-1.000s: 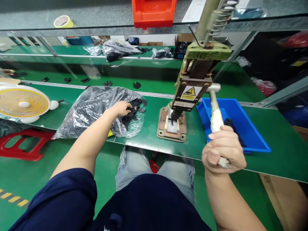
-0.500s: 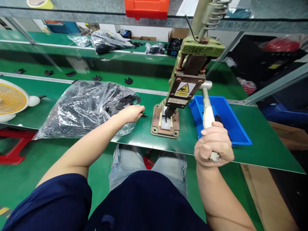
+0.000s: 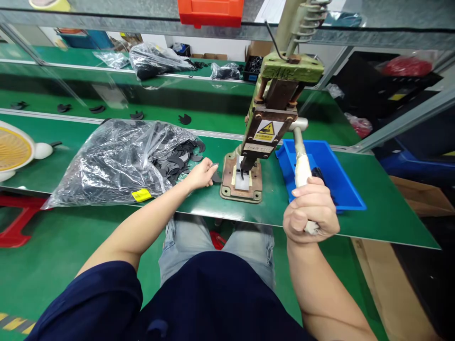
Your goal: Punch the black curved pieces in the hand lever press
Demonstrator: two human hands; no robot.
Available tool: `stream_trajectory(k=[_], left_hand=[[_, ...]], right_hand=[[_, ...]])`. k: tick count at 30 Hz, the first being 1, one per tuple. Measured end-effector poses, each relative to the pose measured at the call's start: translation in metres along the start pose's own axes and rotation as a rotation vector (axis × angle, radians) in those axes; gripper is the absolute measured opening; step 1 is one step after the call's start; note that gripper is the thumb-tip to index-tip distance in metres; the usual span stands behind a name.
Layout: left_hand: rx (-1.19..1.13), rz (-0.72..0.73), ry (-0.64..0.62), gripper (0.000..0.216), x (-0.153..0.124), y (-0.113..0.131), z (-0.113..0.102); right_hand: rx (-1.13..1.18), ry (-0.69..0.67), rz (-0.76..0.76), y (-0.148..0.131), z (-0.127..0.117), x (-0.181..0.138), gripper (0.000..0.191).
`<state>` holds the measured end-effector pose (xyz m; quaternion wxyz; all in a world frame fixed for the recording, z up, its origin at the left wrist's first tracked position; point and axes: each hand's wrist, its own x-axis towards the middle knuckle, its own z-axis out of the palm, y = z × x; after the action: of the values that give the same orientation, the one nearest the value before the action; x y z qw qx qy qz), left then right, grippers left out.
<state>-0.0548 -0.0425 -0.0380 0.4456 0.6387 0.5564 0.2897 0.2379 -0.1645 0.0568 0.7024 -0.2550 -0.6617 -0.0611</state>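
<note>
Between the fingers of my left hand (image 3: 201, 174) is a flat black curved piece (image 3: 216, 177), just left of the press base. My right hand (image 3: 313, 209) is wrapped round the cloth-covered handle (image 3: 302, 166) of the green hand press (image 3: 273, 104). Beneath the ram, another black part (image 3: 243, 171) rests on the pale block of the press base (image 3: 241, 184). Beside my left wrist a clear plastic bag (image 3: 113, 161) lies open toward the press, with many black curved pieces (image 3: 177, 158) at its mouth.
A blue bin (image 3: 350, 189) with dark items inside stands behind my right hand. Several black pieces (image 3: 185, 119) lie in a row on the green strip beyond the bench. At far left is a white and yellow fan (image 3: 16, 149). A metal shelf (image 3: 124, 21) crosses overhead.
My left hand has drawn away from the bag's mouth toward the press base, and the black piece in it shows more fully. My right hand stays on the handle. The view has shifted slightly.
</note>
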Motion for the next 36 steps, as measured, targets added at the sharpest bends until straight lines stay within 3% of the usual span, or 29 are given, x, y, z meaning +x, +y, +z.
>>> stream_trajectory(k=[3,5,17,36], left_hand=[[-0.251,0.015,-0.052,0.032,0.007,0.008,0.003],[-0.292,0.059,-0.105,0.031,0.011,0.017,0.007],[-0.117,-0.069,-0.218,0.030,0.033,0.057,0.029],[-0.106,0.034,-0.293,0.036,0.044,0.049,0.022]], right_hand=[[-0.006,0.003,0.002,-0.001,0.001,0.000,0.024],[-0.012,0.005,0.003,-0.001,0.001,0.000,0.024],[-0.060,-0.013,-0.014,0.001,0.000,0.001,0.025],[-0.046,-0.001,-0.018,0.006,-0.004,-0.004,0.031]])
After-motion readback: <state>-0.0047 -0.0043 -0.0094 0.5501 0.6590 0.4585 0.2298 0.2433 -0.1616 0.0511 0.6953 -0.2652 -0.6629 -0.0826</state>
